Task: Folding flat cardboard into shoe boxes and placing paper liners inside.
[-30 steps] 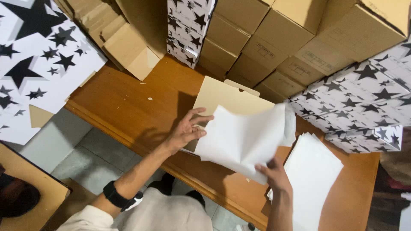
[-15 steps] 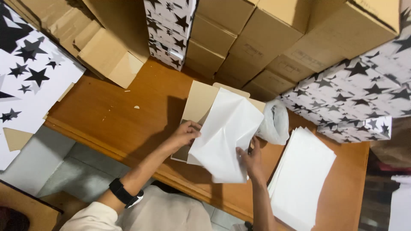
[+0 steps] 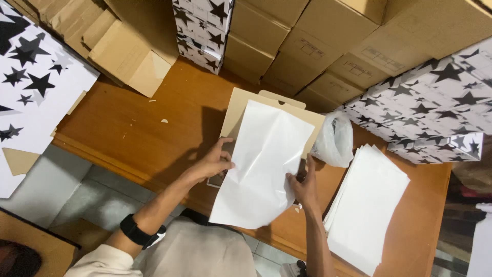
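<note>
A large white sheet of paper (image 3: 261, 164) lies over a flat tan cardboard piece (image 3: 241, 110) on the wooden table (image 3: 133, 128). My left hand (image 3: 214, 163) grips the sheet's left edge, with a black watch on that wrist. My right hand (image 3: 303, 185) pinches the sheet's right edge near its lower corner. The sheet hides most of the cardboard and hangs past the table's front edge.
A stack of white sheets (image 3: 366, 205) lies to the right. A crumpled clear plastic bag (image 3: 334, 138) sits beside the cardboard. Plain brown boxes (image 3: 318, 41) and white boxes with black stars (image 3: 430, 107) line the back and right. Star-printed flat sheets (image 3: 31, 92) are at left.
The white sheet, held up and crumpled near the right stack earlier, has been carried left and spread flat over the cardboard piece. Both hands moved with it.
</note>
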